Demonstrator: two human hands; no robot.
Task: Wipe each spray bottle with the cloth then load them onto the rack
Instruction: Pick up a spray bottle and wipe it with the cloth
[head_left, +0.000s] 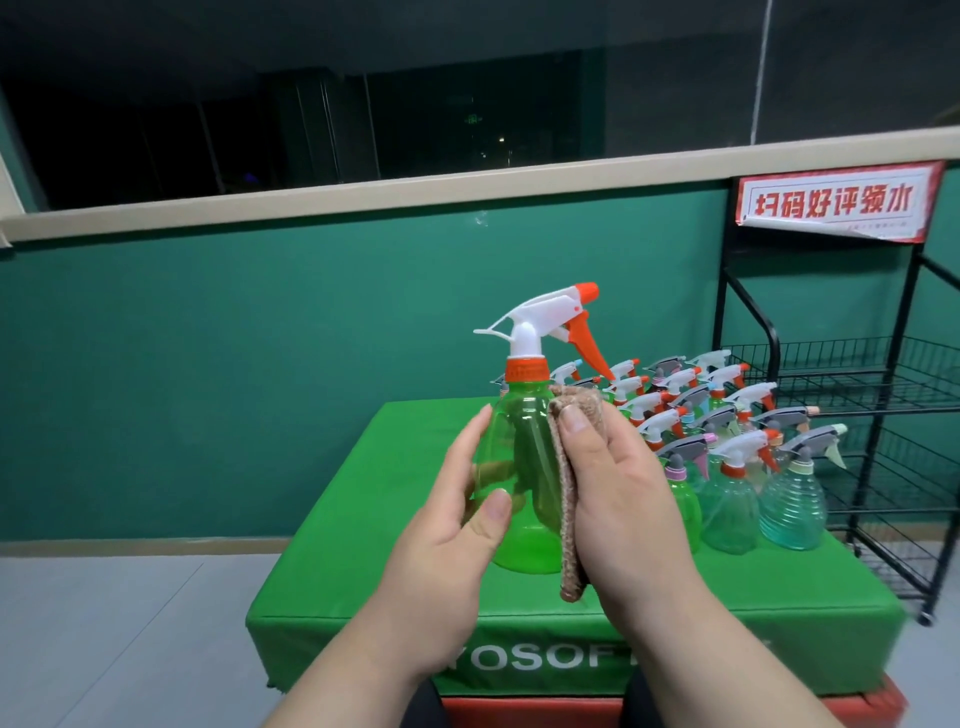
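Note:
I hold a clear green spray bottle (524, 457) upright above the green padded block (363, 525); it has a white head and an orange trigger. My left hand (447, 525) grips its left side, thumb across the front. My right hand (623, 499) holds a folded brown knitted cloth (563, 519) pressed against the bottle's right side. Several more spray bottles (727, 431) stand in rows on the block's right half. The black wire rack (852, 384) stands to the right, and no bottles show on its visible shelves.
A green wall with a beige ledge (363, 192) runs behind the block, with dark windows above. A red and white sign (831, 205) tops the rack. Grey floor (130, 623) lies to the left. The rack stands on small wheels at the right.

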